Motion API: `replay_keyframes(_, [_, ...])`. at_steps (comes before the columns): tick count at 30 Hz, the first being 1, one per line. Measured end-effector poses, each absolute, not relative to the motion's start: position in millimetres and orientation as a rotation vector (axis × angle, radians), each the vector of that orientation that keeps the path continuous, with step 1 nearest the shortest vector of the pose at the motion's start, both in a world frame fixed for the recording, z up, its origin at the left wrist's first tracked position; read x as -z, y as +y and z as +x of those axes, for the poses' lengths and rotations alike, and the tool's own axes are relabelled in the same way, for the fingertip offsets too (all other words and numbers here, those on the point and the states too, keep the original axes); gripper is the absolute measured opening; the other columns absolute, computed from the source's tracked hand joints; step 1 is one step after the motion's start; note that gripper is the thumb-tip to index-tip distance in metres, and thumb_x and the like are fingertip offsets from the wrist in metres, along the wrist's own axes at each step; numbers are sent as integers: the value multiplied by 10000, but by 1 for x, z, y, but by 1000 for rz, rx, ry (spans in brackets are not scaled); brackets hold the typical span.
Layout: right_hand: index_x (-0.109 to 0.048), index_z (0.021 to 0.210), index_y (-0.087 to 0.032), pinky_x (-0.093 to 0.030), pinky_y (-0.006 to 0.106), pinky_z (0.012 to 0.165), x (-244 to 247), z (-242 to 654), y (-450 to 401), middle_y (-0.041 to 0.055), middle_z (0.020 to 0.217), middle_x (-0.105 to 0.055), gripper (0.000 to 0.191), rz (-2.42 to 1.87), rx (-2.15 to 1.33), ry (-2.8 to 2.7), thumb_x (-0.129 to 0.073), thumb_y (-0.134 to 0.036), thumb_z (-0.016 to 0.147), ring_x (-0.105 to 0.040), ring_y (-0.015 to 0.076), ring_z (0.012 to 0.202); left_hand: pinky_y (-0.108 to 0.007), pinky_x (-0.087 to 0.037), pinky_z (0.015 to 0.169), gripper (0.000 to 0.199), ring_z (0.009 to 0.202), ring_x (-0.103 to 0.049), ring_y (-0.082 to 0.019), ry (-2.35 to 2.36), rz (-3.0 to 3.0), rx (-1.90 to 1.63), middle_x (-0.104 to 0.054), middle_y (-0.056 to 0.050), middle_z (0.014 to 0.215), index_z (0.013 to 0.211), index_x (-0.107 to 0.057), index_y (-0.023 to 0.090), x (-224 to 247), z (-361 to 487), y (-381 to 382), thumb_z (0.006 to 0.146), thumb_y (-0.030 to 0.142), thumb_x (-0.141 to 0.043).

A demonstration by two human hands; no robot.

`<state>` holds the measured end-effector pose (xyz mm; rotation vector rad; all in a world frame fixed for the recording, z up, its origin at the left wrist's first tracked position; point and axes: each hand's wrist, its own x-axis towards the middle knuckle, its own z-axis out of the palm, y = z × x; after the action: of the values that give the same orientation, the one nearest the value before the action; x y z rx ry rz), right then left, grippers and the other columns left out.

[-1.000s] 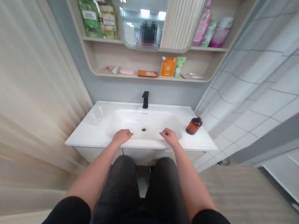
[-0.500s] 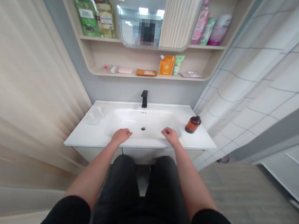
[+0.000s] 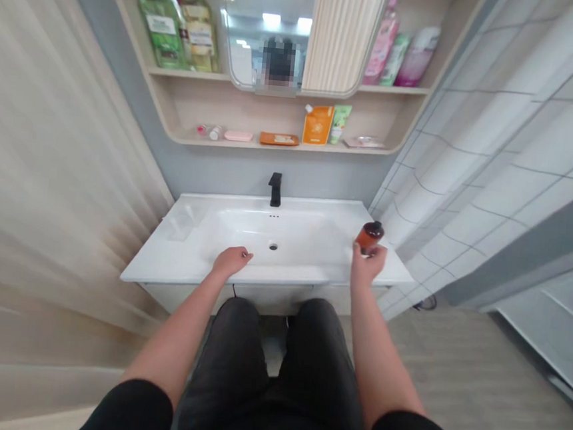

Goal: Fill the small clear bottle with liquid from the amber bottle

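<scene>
Over the near left rim of the white sink, my left hand rests loosely closed, fingers curled in, with nothing visible in them. At the right end of the counter, my right hand is at a brown bottle with a black cap. My thumb lies along the bottle's left side and my fingers curl at its lower front, hiding its base. The bottle stands nearly upright. A black faucet rises behind the basin, above the drain.
A clear container sits on the counter's left end. Above, a wall cabinet holds green bottles, pink bottles, an orange pouch and a green tube. A curtain hangs left; a tiled wall stands right.
My right hand has moved right from over the sink to the brown bottle and taken hold around its lower part. My left hand has stayed in place.
</scene>
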<state>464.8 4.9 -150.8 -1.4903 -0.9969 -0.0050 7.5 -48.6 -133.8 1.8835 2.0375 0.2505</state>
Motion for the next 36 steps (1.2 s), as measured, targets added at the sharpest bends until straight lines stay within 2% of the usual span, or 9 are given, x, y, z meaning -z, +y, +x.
replay_keyframes(3, [-553,1344,-178,-532,529,1125,143,512,26,212,1420,-629,916,-1554,28,-914,-936,-593,623,-640,350,1220,-396,-552,1017,419,1259,-766,-352,2030,1881,-269,-843,-140,1291,1196,-843,248,134,8,-48,1077,549,-578])
replay_keyframes(5, [-548,1381,-177,-548,517,1106,138,531,39,224,1436,-648,999,-1572,-153,-1034,-971,-556,560,-658,361,1241,-396,-554,1003,406,1240,-771,-354,2023,1876,-290,-848,-139,1270,1182,-844,246,134,8,-48,1071,543,-591])
replay_keyframes(13, [-662,1215,-224,-613,478,919,123,470,22,138,1144,-820,795,-1564,-425,-1324,-965,-581,572,-772,342,999,-398,-579,1005,340,1140,-790,-298,1881,1836,-613,-850,-103,1210,1256,-797,253,137,9,-53,1014,475,-710])
replay_keyframes(19, [-703,1295,-233,-625,429,875,115,311,-47,83,1122,-826,763,-1223,-686,-1752,-984,-481,631,-771,307,970,-482,-609,1079,846,1363,-716,-333,1240,1559,-1251,-657,-183,1586,1596,-555,258,126,59,-71,842,447,-888])
replay_keyframes(23, [-714,1309,-234,-635,414,875,120,226,-78,73,1131,-832,678,-1026,-881,-1836,-961,-378,694,-787,293,962,-509,-577,1166,734,1311,-731,-329,1271,1626,-1375,-744,-132,1417,1456,-650,234,108,60,-94,796,408,-919])
replay_keyframes(25, [-688,1411,-248,-644,417,913,127,205,-81,99,1287,-814,752,-926,-945,-1859,-968,-395,729,-793,299,1066,-512,-577,1172,669,1253,-750,-321,1409,1636,-1440,-769,-115,1348,1380,-688,228,100,39,-104,778,400,-925])
replay_keyframes(28, [-724,1405,-273,-655,421,929,137,209,-67,109,1419,-781,669,-879,-1025,-1941,-953,-440,798,-802,294,1125,-519,-571,1184,649,1215,-764,-315,1652,1557,-1574,-786,-116,1321,1380,-693,224,91,-9,-114,801,423,-909])
replay_keyframes(32, [-823,1148,-257,-652,414,933,143,269,-28,68,1149,-864,247,-1107,-930,-1981,-822,-342,917,-830,257,940,-522,-535,1234,670,1275,-738,-334,2144,1338,-1735,-774,-132,1373,1386,-708,207,85,-84,-121,803,456,-929])
replay_keyframes(36, [-832,1096,-242,-628,375,936,141,346,6,69,1053,-878,182,-1434,-684,-1952,-779,-298,932,-831,259,940,-544,-554,1203,680,1233,-740,-354,2460,1090,-1721,-782,-146,1313,1344,-715,166,88,-142,-122,780,464,-951])
